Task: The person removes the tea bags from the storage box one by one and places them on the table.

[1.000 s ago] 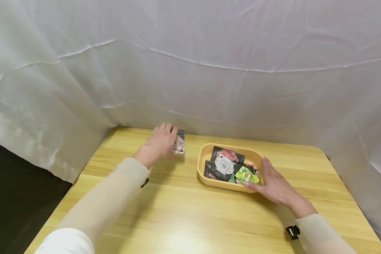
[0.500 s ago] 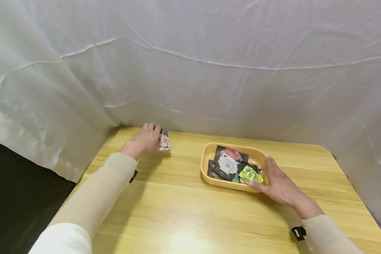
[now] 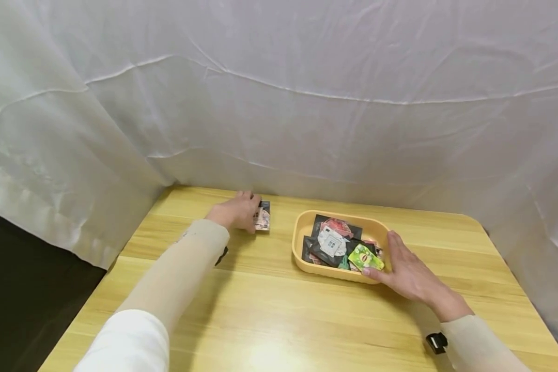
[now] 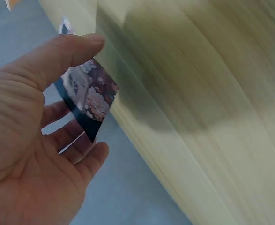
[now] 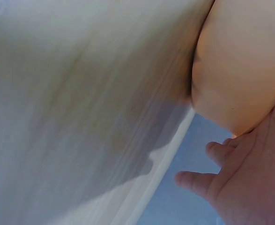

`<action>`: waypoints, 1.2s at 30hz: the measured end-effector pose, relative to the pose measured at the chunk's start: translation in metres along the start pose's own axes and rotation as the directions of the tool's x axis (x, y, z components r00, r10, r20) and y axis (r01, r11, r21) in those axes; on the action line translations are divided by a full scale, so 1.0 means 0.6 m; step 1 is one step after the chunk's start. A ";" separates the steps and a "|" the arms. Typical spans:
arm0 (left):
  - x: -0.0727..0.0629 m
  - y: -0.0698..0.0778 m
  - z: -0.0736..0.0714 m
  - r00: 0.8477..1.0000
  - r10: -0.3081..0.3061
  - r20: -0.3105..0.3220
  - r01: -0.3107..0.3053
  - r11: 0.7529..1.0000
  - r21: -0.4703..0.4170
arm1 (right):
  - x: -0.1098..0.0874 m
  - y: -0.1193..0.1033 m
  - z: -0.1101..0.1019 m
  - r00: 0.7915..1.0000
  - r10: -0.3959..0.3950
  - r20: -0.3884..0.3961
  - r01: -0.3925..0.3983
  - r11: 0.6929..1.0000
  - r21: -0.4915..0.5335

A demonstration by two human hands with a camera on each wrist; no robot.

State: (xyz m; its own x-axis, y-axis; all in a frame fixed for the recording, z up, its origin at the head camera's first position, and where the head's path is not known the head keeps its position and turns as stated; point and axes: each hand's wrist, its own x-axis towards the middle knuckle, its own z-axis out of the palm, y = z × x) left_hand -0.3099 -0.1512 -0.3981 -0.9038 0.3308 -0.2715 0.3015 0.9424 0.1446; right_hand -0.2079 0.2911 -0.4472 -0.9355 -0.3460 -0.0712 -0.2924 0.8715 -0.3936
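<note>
In the left wrist view, my left hand (image 4: 39, 117) pinches a tea bag sachet (image 4: 97, 98) with a pink floral print and black edges, thumb across its face and fingers behind. The head view has this left hand (image 3: 236, 211) near the table's back edge, left of a yellow plastic basket (image 3: 302, 222). My right hand (image 3: 411, 274) grips the basket's right end, its thumb over the front rim by a green and yellow sachet (image 3: 365, 257). Black sachets (image 3: 323, 256) and a white-printed one (image 3: 332, 242) lie heaped inside. In the right wrist view, the palm rests against the basket wall (image 5: 240, 70).
The wooden table (image 3: 279, 320) runs back to a grey-white cloth curtain (image 3: 307, 129), which also hangs at both sides. A dark area (image 3: 23, 289) lies beyond the table's left edge.
My left hand goes left with the sachet, then comes back right and slightly nearer. The right hand stays at the basket.
</note>
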 end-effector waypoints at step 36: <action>0.039 0.056 0.016 0.993 -0.013 0.121 0.013 1.000 0.001 | -0.012 -0.006 -0.001 1.000 0.002 0.007 -0.002 1.000 0.011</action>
State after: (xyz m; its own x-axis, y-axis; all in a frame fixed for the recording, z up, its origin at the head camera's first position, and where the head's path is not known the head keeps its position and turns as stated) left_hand -0.3183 -0.1112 -0.4086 -0.8643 0.3224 -0.3860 0.2906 0.9466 0.1399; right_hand -0.2000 0.2907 -0.4446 -0.9346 -0.3469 -0.0787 -0.2883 0.8683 -0.4037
